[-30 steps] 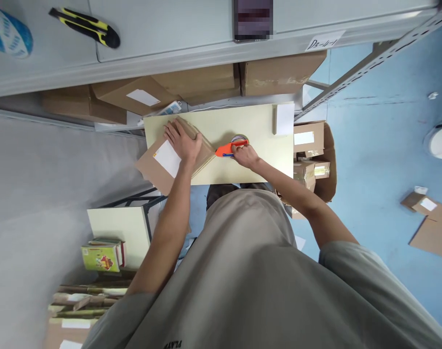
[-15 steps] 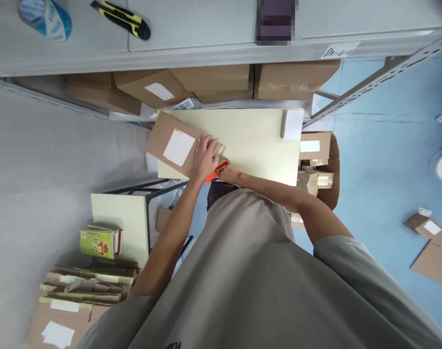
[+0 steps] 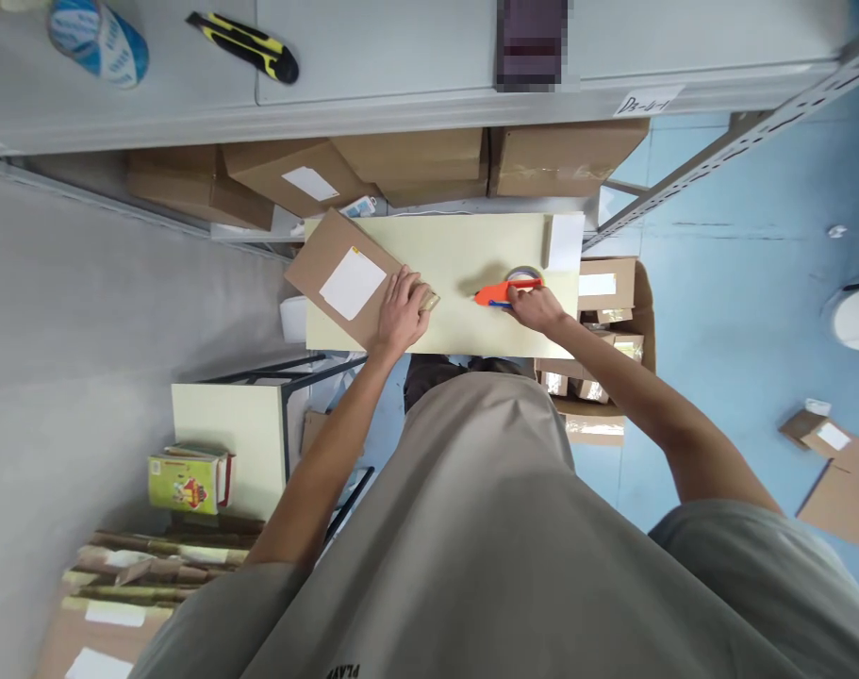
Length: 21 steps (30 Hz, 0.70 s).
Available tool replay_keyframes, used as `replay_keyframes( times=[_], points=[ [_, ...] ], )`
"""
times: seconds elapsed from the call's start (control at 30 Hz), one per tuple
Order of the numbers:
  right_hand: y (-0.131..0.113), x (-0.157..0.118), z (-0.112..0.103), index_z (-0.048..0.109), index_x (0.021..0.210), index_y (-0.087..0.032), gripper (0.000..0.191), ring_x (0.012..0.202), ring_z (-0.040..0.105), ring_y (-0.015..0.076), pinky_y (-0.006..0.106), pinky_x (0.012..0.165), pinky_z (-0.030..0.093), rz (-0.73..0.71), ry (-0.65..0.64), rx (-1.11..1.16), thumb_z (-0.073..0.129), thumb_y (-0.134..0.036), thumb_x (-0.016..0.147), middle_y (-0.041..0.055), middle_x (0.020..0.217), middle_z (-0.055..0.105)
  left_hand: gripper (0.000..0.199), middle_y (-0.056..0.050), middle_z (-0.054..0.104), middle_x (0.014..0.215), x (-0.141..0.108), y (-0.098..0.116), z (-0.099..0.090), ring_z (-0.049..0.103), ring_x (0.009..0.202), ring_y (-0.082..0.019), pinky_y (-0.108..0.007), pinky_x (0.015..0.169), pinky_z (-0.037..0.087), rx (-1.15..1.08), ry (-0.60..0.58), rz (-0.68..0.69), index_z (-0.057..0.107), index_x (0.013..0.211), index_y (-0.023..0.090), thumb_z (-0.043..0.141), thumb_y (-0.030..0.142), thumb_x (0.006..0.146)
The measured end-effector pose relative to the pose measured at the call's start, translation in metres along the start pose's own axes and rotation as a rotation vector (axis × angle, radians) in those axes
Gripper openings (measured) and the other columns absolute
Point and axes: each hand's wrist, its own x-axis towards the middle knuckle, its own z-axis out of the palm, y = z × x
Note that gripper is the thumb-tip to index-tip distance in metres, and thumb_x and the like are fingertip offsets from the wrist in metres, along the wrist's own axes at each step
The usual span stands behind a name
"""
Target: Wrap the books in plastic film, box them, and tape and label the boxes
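Closest to the person's body, the left hand [image 3: 402, 309] lies palm down over one end of a flat brown cardboard box [image 3: 316, 259], fingers together across its edge; from here I cannot tell whether they clamp it or only press. That flat, low pressure looks right to me: it should stop the box sliding, provided the fingertips stay off the shiny taped end [image 3: 430, 300].

To its right, the right hand [image 3: 535, 307] is closed firmly around an orange-and-blue plastic tape dispenser [image 3: 492, 293], its nose toward the box but apart from it. A steady wrist and a level nose would serve best, with even pull on the round tape roll [image 3: 524, 274] so the strip lies without creases.

The box sits askew at the left end of the cream rectangular table [image 3: 471, 240], white paper label [image 3: 354, 283] up, one far corner reaching past the table's edge. Squaring it up would, I think, give a straighter line. Beyond stand brown cardboard cartons [image 3: 407, 156] on a grey metal shelf [image 3: 415, 106].
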Motion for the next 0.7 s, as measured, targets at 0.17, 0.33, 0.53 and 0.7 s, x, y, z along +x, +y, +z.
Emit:
replay_keyframes(
  times=[0.17,0.33,0.53,0.7],
  points=[
    [-0.025,0.039,-0.021,0.046,0.146,0.009,0.057,0.104,0.074,0.0383,0.041,0.087,0.048,0.028,-0.023,-0.014,0.045,-0.038,0.113,0.0327,0.114,0.075,0.053,-0.015,0.050,0.165,-0.003,0.005,0.001,0.021,0.169,-0.033,-0.060,0.140,0.015,0.007,-0.013,0.034,0.064,0.139,0.020,0.057,0.017,0.087],
    [-0.061,0.075,-0.031,0.050,0.142,0.010,0.052,0.108,0.072,0.0392,0.045,0.093,0.048,-0.018,-0.041,0.027,0.044,-0.030,0.110,0.0327,0.115,0.074,0.055,-0.015,0.050,0.164,-0.005,0.007,0.002,0.022,0.169,-0.033,-0.058,0.140,0.017,0.034,-0.006,0.068,0.065,0.140,0.019,0.058,0.014,0.085],
    [-0.087,0.097,-0.039,0.068,0.131,0.003,0.040,0.116,0.070,0.0369,0.041,0.092,0.050,0.014,-0.085,0.067,0.049,-0.022,0.105,0.0319,0.127,0.073,0.058,-0.016,0.051,0.164,-0.002,0.005,0.000,0.023,0.168,-0.033,-0.060,0.140,0.017,0.013,0.012,0.047,0.064,0.143,0.020,0.058,0.013,0.085],
    [-0.092,0.114,-0.060,0.072,0.126,0.002,0.038,0.116,0.073,0.0353,0.039,0.088,0.053,0.157,-0.104,0.076,0.048,-0.019,0.105,0.0330,0.123,0.074,0.057,-0.016,0.052,0.163,-0.003,0.005,-0.006,0.025,0.168,-0.034,-0.060,0.140,0.019,-0.017,0.011,0.068,0.065,0.142,0.021,0.060,0.015,0.086]
  ],
)
